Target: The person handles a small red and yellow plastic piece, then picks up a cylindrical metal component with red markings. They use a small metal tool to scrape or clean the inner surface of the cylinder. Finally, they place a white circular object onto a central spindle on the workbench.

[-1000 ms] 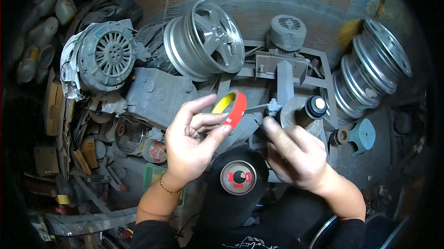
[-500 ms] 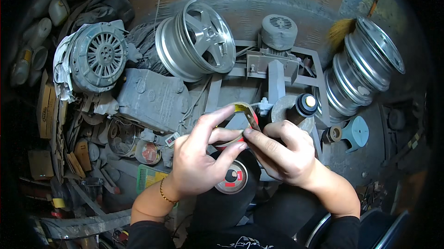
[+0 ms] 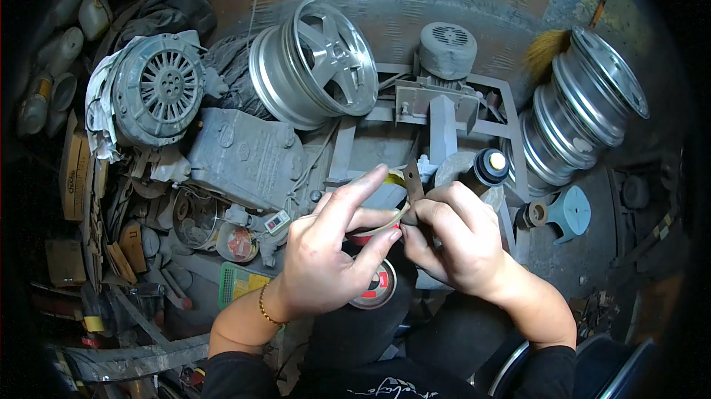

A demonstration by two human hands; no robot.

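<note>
Both my hands meet in front of my lap. My left hand (image 3: pixel 322 251) pinches a curved band (image 3: pixel 367 237), red outside and yellowish inside, between thumb and fingers, with the index finger stretched out along its top. My right hand (image 3: pixel 465 240) grips a thin, flat, brownish metal strip (image 3: pixel 413 179) with small holes. Its lower end, hidden by my fingers, is at or beside the band's pale edge; whether they touch I cannot tell. Below my left hand, a round can (image 3: pixel 378 291) with a red and dark top rests on my thigh, partly covered.
Beyond my hands stands a metal frame with a motor (image 3: pixel 447 51). A silver wheel rim (image 3: pixel 318 65) lies to its left, and stacked rims (image 3: pixel 574 121) stand right. A dark bottle (image 3: pixel 489 168) is near my right hand. A light-blue stool (image 3: pixel 572 214) sits farther right.
The metal strip in my right hand has tilted more upright and shifted slightly right. My right fingers have drawn a little away from my left hand, and the band has turned slightly.
</note>
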